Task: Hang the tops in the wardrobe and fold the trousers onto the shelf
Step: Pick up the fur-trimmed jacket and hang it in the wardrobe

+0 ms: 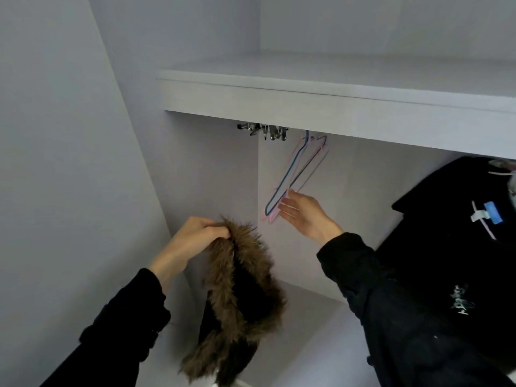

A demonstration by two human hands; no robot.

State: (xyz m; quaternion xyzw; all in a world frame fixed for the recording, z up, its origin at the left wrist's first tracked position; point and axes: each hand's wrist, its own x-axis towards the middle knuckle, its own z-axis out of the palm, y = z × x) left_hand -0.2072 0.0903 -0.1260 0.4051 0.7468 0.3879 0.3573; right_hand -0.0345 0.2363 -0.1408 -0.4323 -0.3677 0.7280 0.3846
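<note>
Wardrobe walls (69, 135) of pale grey-lilac board fill the left of the view, with a thick pale shelf (335, 107) of the same board running across the upper part.

Near the lower left, the left hand (192, 241), coming out of a black sleeve, has its fingers curled over the top of a black hooded coat with a brown shaggy fur trim (237, 289) and grips it by the fur edge. The coat hangs down from that grip in front of the wardrobe's open lower space, its fur loop drooping toward the bottom of the view.

Just under the shelf's front edge, a cluster of shiny metal hooks or clips (264, 131) sits on the rail; the rail itself is mostly hidden. To the right of them hang several thin wire hangers, one blue and others pink (290, 177), tilted with their lower ends toward the left.

The right hand (303, 213), also in a black sleeve, is stretched out with fingers straight and spread, its fingertips touching or just beside the lower ends of the hangers; which, I cannot tell. It holds nothing.

At the far right, a black garment with small white lettering (446, 247) hangs below the shelf, with a blue-and-white clip (488, 213) on it.
</note>
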